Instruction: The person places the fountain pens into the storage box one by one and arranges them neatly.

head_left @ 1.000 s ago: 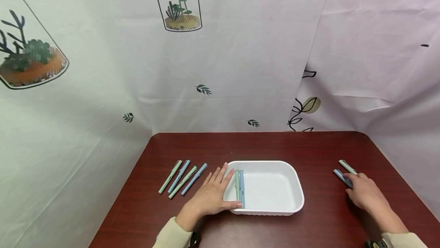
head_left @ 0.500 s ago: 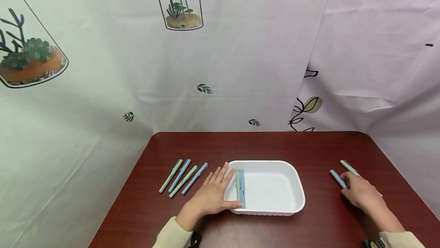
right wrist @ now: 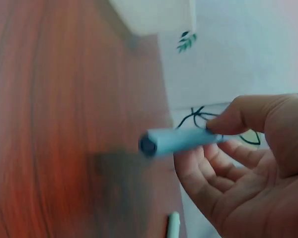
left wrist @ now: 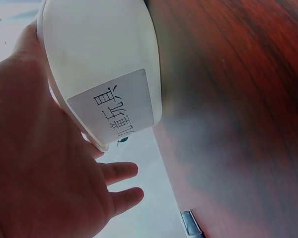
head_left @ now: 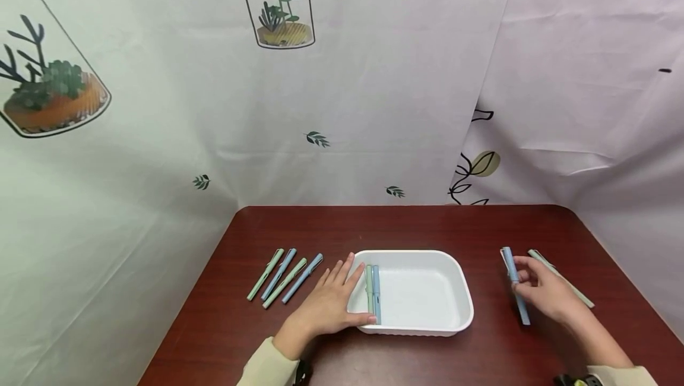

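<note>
Between the thumb and fingers of my right hand (head_left: 545, 291) is a blue pen (head_left: 515, 288), lifted over the right side of the table. The right wrist view shows this blue pen (right wrist: 176, 141) end-on, pinched near its middle. My left hand (head_left: 326, 306) rests with spread, straight fingers on the left rim of a white tray (head_left: 427, 329). Inside the tray, along its left wall, a green pen (head_left: 369, 288) and another blue pen (head_left: 376, 294) lie side by side. In the left wrist view, the tray's outer wall (left wrist: 99, 44) carries a label with printed characters.
Several green and blue pens (head_left: 285, 282) lie slanted on the table left of the tray. One green pen (head_left: 561, 279) lies beside my right hand. The dark red table (head_left: 427, 228) ends at a white patterned cloth (head_left: 347, 107) behind.
My right hand has picked the blue pen up from the table and brought it leftward, turning it more upright in view. The left hand and tray stay in place.
</note>
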### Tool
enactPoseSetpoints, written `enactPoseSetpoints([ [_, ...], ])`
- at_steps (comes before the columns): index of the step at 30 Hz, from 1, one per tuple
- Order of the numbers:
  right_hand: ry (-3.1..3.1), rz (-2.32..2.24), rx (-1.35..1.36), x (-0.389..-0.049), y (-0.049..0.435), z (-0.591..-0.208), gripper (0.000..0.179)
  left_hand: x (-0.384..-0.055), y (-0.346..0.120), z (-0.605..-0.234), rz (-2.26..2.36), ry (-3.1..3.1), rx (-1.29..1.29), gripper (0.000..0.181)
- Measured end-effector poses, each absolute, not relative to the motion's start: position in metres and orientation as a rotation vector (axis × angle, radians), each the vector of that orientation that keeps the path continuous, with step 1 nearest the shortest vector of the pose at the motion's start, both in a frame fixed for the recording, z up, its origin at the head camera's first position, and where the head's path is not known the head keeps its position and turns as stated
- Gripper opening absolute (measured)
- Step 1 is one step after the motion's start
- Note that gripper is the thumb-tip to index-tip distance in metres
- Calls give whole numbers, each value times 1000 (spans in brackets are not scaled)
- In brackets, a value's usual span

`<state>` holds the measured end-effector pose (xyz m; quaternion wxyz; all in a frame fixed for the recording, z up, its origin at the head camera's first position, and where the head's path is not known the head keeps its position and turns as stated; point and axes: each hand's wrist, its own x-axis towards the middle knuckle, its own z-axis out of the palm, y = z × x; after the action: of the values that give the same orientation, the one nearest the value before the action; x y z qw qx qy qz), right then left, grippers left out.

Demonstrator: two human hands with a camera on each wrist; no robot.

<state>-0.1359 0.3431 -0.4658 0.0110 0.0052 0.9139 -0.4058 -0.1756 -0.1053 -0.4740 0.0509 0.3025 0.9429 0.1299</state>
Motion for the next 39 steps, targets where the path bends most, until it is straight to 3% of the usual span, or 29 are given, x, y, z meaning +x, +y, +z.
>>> enactPoseSetpoints([
  [14, 2417, -1739, 11, -133, 310, -457, 63, -176, -105, -475, 397, 2877, 918, 104],
  [39, 2346, -1745, -34, -141, 257, -440, 68, -175, -106, -474, 394, 2879, 901, 104],
])
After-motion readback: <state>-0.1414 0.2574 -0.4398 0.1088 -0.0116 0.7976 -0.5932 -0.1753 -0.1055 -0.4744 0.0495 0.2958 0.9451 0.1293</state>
